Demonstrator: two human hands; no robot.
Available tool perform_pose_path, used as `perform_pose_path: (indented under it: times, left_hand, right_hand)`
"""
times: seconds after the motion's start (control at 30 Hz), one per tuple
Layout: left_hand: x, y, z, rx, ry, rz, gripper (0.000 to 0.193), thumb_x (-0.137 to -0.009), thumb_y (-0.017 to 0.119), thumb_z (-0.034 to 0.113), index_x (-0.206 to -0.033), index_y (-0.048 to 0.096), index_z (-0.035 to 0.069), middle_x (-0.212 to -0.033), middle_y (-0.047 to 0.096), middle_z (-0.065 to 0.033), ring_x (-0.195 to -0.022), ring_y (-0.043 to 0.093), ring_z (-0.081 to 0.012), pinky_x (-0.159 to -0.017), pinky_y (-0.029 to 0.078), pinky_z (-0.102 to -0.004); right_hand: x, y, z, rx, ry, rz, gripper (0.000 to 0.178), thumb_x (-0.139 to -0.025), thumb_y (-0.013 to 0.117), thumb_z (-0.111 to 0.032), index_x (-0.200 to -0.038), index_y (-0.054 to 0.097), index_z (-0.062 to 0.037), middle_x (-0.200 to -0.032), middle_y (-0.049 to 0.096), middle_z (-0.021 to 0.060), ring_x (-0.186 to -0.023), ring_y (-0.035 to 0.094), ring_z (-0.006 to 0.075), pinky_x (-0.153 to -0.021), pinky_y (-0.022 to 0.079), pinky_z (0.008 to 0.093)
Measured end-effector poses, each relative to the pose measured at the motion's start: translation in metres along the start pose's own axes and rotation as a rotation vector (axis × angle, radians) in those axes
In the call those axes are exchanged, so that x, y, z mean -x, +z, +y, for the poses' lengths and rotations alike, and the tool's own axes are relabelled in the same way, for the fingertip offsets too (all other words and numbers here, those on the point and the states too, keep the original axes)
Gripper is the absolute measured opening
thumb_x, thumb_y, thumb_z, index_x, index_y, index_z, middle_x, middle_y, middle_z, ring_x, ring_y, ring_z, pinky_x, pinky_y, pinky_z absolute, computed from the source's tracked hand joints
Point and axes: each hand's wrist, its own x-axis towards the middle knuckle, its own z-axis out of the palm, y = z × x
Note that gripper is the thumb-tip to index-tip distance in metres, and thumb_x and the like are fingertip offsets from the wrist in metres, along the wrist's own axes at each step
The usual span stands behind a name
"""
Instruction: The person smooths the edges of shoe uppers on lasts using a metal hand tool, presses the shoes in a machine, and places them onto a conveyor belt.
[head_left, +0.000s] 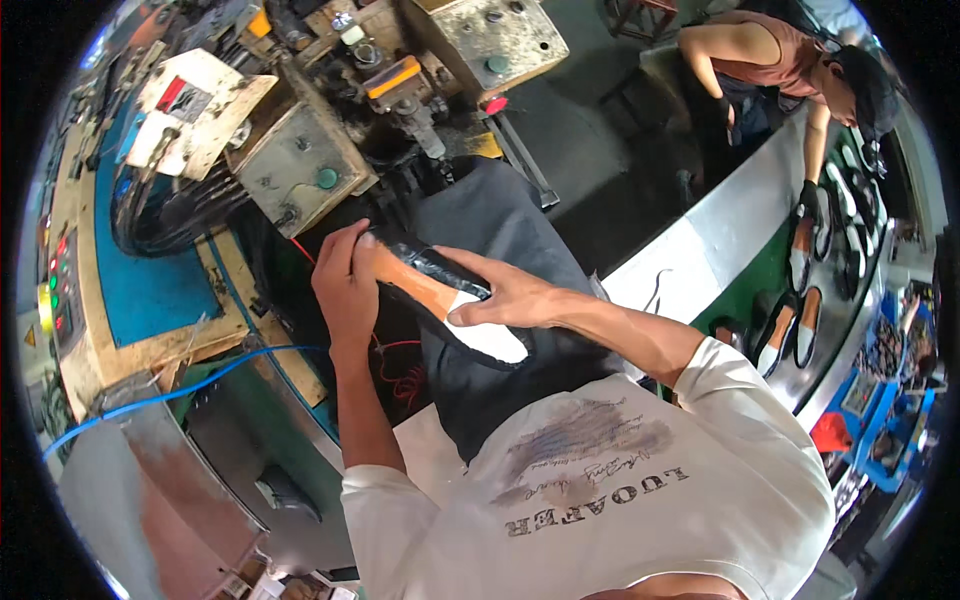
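Note:
Between my two hands, above my lap, is an unfinished shoe (415,285) with a shiny black upper. Its tan and white underside is turned up, and it lies at a slant. My left hand (346,285) grips the end at upper left, thumb and fingers around it. My right hand (512,295) holds the middle from the right, its thumb pressed on the white part and its fingers mostly hidden behind the black side. Dark cloth (500,225) covers my legs under the shoe.
Ahead stands a machine (400,90) with metal boxes, a green button (327,178) and hoses. A panel with lit buttons (65,285) is at the left. To the right a conveyor (690,250) carries several similar shoes (775,335); a co-worker (760,60) reaches toward them. A blue hose (190,388) crosses lower left.

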Motion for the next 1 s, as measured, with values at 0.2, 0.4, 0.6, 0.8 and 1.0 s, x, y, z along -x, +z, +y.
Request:
perform_pose_path:
  times: [0.2,0.4,0.6,0.8,1.0]
  left_hand:
    - [-0.002,0.061,-0.077,0.003,-0.195,-0.170,0.026,-0.106,0.064,0.019,-0.109,0.076,-0.003,-0.099,0.075,-0.0261,-0.093,0.073,-0.0456,-0.083,0.056,-0.0473]
    - [0.009,0.075,-0.094,0.100,-0.269,-0.205,0.028,-0.107,0.063,0.022,-0.111,0.077,-0.003,-0.102,0.076,-0.0250,-0.094,0.073,-0.0443,-0.083,0.056,-0.0461]
    - [-0.018,0.052,-0.055,1.124,-0.573,-0.101,0.046,-0.115,0.056,0.021,-0.156,0.054,0.000,-0.150,0.062,-0.0202,-0.134,0.063,-0.0281,-0.107,0.057,-0.0423]
    - [0.002,0.177,-0.094,-0.274,-0.129,-0.226,0.046,-0.105,0.065,0.026,-0.146,0.063,0.005,-0.151,0.060,-0.0234,-0.147,0.051,-0.0435,-0.122,0.038,-0.0604]
    - [-0.010,0.199,-0.069,-0.438,-0.120,-0.305,0.044,-0.103,0.065,0.030,-0.144,0.066,0.015,-0.155,0.055,-0.0188,-0.152,0.041,-0.0434,-0.124,0.032,-0.0614]
  right_hand:
    - [0.032,0.011,0.006,0.910,-0.038,0.154,0.102,-0.083,0.092,-0.033,-0.169,0.038,-0.0265,-0.172,0.020,0.0350,-0.134,0.052,0.0520,-0.107,0.056,0.0488]
    - [0.030,0.011,0.023,1.190,-0.138,0.128,0.078,-0.081,0.090,-0.026,-0.153,0.063,-0.0341,-0.172,0.021,0.0341,-0.118,0.057,0.0463,-0.092,0.063,0.0486]
    - [0.045,-0.022,-0.072,1.151,-0.235,0.296,0.066,-0.082,0.087,-0.027,-0.146,0.070,-0.0285,-0.171,0.024,0.0350,-0.131,0.055,0.0510,-0.106,0.054,0.0551]
    - [-0.089,-0.071,-0.184,1.284,-0.560,0.681,0.069,-0.082,0.085,-0.032,-0.149,0.068,-0.0285,-0.169,0.030,0.0362,-0.141,0.049,0.0581,-0.116,0.048,0.0571]
    - [-0.197,-0.128,-0.172,1.274,-0.488,0.781,0.074,-0.086,0.081,-0.041,-0.156,0.059,-0.0361,-0.169,0.027,0.0362,-0.136,0.052,0.0626,-0.118,0.047,0.0590]
